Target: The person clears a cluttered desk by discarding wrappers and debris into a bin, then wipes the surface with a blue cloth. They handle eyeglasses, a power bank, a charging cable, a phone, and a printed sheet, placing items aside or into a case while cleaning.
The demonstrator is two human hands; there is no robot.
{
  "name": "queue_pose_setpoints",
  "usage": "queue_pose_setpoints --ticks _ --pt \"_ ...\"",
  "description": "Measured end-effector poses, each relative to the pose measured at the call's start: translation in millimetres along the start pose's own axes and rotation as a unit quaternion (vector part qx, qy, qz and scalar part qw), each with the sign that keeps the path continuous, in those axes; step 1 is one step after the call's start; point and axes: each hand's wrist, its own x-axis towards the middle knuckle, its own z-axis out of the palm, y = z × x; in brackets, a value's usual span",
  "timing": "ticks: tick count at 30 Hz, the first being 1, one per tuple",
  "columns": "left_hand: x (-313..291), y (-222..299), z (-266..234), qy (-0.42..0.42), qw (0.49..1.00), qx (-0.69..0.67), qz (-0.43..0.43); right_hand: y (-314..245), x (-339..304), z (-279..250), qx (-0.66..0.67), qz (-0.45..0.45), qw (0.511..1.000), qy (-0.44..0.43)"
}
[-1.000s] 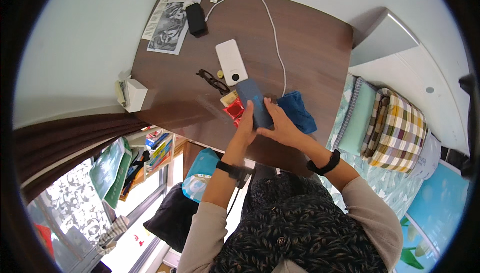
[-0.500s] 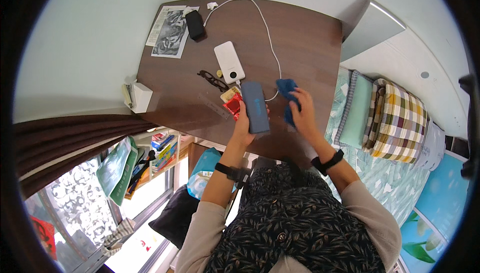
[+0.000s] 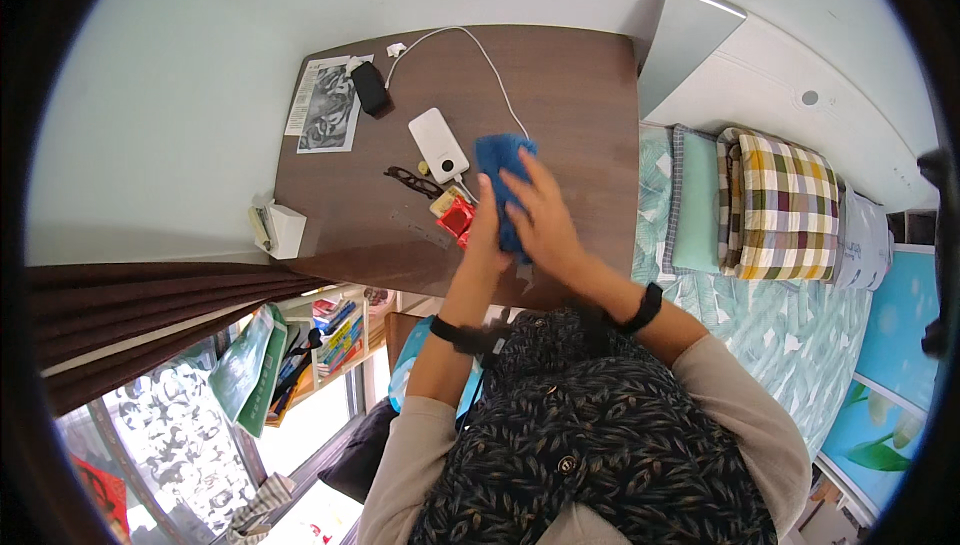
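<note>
A: Now, item one, the hands?
B: Left hand [image 3: 487, 230] and right hand [image 3: 540, 220], close together above the near middle of the brown surface [image 3: 580, 85]. Right hand lies flat over a blue cloth [image 3: 498, 160], fingers spread and pressing on it. Left hand is under it, closed on something the cloth and right hand hide; what it is, I cannot tell.

A: Item two, things around them?
B: Red packet [image 3: 457, 217] just left of the left hand. White power bank [image 3: 438, 144] beside the cloth's upper left edge, its white cable [image 3: 480, 50] running to the far edge. Dark glasses [image 3: 410, 182] left of the packet. Black case [image 3: 371, 88] and printed sheet [image 3: 328, 105] at the far left corner. White box [image 3: 285, 230] on the left rim.

A: Off the surface?
B: Checked blanket [image 3: 780, 205], folded on the bed to the right.
</note>
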Motion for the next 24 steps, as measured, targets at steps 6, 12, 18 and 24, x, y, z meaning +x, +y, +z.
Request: queue_pose_setpoints --ticks 6,12,18,24 --pt "-3 16 14 -0.012 0.999 0.031 -0.003 -4 10 -15 0.060 0.067 0.995 0.051" --pt "-1 9 37 -0.057 0.998 -0.009 -0.006 -1 35 -49 0.277 0.182 0.941 0.063" --pt "5 13 31 0.004 0.994 0.100 0.039 -34 -22 -42 0.049 -0.016 0.998 0.034" --pt "-2 -2 46 -0.041 0.995 0.070 -0.066 -1 40 -71 0.319 0.207 0.919 0.108"
